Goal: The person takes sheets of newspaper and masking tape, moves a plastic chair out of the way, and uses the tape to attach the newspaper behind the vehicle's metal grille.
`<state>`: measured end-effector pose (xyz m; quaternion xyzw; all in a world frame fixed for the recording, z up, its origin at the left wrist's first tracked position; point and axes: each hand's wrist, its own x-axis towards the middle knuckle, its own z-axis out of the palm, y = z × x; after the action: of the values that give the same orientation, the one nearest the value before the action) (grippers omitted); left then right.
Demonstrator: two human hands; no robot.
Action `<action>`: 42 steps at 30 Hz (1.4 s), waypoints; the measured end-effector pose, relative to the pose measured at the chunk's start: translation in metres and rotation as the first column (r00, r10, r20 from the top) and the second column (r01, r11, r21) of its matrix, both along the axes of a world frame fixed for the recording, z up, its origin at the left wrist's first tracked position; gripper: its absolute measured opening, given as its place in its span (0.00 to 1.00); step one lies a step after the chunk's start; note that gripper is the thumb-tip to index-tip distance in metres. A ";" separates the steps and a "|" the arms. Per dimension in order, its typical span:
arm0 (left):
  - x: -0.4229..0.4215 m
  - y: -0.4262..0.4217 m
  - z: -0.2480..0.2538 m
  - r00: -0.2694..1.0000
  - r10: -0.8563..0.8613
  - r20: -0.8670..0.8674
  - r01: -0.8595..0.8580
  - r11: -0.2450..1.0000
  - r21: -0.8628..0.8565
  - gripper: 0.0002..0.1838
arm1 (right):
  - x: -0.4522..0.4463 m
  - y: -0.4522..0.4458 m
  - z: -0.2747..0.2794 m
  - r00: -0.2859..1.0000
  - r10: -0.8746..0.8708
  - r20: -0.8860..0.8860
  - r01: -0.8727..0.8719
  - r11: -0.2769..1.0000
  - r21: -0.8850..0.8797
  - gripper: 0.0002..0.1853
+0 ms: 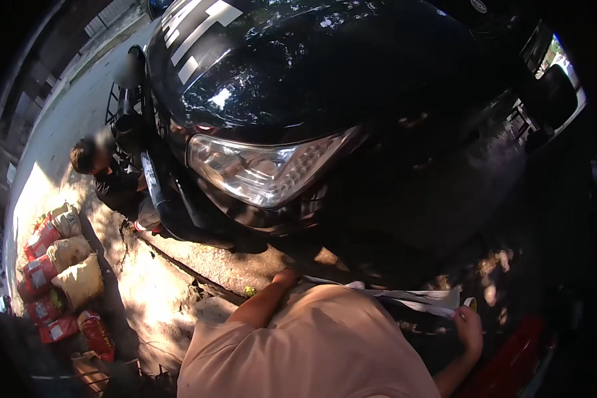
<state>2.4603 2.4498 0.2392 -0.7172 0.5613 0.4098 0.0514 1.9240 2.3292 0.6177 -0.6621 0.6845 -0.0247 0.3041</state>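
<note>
So that pale strip (421, 296) runs right across your front, partly hidden by your shirt (331, 338). Your right hand (469, 326) is pinching one end; your left hand (286, 278)'s by the other, can't tell if it's gripping. Past that: black car's headlight (268, 166), someone (116, 189) by the bumper, sacks (78, 282) off left.

No readable text, white block marks (224, 12) cropped on the hood (338, 73), badge (478, 6) too small, sack labels (40, 277) blurred
</note>
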 end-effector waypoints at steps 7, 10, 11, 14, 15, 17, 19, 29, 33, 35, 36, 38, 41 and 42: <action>-0.086 -0.134 -0.014 0.999 -0.052 0.014 0.053 0.999 -0.014 0.24 | -0.084 -0.005 -0.032 0.962 -0.271 0.022 0.270 0.940 -0.207 0.07; -0.139 -0.192 -0.003 1.000 0.007 0.027 -0.004 0.996 -0.094 0.18 | -0.100 -0.005 -0.009 0.890 -0.447 0.086 0.455 0.868 -0.201 0.08; -0.154 -0.214 -0.005 1.000 -0.025 -0.010 0.025 0.996 -0.083 0.17 | -0.110 -0.005 -0.011 0.880 -0.470 0.076 0.473 0.847 -0.242 0.08; -0.191 -0.271 -0.021 0.992 -0.122 -0.026 0.118 0.985 -0.122 0.13 | -0.127 -0.016 -0.018 0.833 -0.551 0.050 0.542 0.794 -0.276 0.07; -0.202 -0.288 -0.026 0.988 -0.145 -0.048 0.136 0.977 -0.163 0.13 | -0.132 -0.023 -0.020 0.812 -0.582 0.040 0.569 0.775 -0.274 0.06; -0.230 -0.326 -0.043 0.977 -0.187 -0.102 0.161 0.962 -0.221 0.12 | -0.141 -0.037 -0.028 0.758 -0.644 0.109 0.649 0.724 -0.236 0.06; -0.247 -0.354 -0.082 0.975 -0.164 -0.153 0.129 0.968 -0.214 0.11 | -0.150 -0.034 -0.064 0.740 -0.651 0.170 0.671 0.691 -0.270 0.05; -0.389 -0.607 -0.079 0.898 -0.429 -0.102 0.406 0.894 -0.189 0.11 | -0.235 -0.151 -0.077 0.595 -0.781 0.190 0.787 0.519 -0.334 0.07; -0.447 -0.700 -0.069 0.906 -0.395 -0.153 0.366 0.912 -0.186 0.12 | -0.257 -0.185 -0.066 0.480 -0.868 0.130 0.846 0.418 -0.332 0.06; -0.482 -0.732 -0.054 0.910 -0.399 -0.114 0.366 0.900 -0.235 0.12 | -0.278 -0.205 -0.068 0.481 -0.870 0.104 0.841 0.426 -0.333 0.07; -0.496 -0.747 -0.052 0.913 -0.396 -0.094 0.362 0.896 -0.257 0.13 | -0.289 -0.218 -0.070 0.485 -0.870 0.089 0.838 0.434 -0.330 0.08; -0.516 -0.775 -0.054 0.905 -0.418 -0.080 0.386 0.885 -0.261 0.13 | -0.316 -0.249 -0.070 0.479 -0.873 0.090 0.851 0.437 -0.292 0.08; -0.539 -0.806 -0.070 0.918 -0.395 -0.047 0.373 0.896 -0.238 0.12 | -0.368 -0.294 -0.074 0.516 -0.846 0.136 0.846 0.477 -0.239 0.08; -0.548 -0.815 -0.069 0.930 -0.365 -0.045 0.349 0.914 -0.207 0.11 | -0.388 -0.309 -0.083 0.541 -0.829 0.138 0.829 0.500 -0.250 0.09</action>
<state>1.9128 1.6347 0.1697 -0.5866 0.7220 0.3655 0.0315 1.5361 2.0207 0.5349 -0.2894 0.9062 -0.2659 0.1561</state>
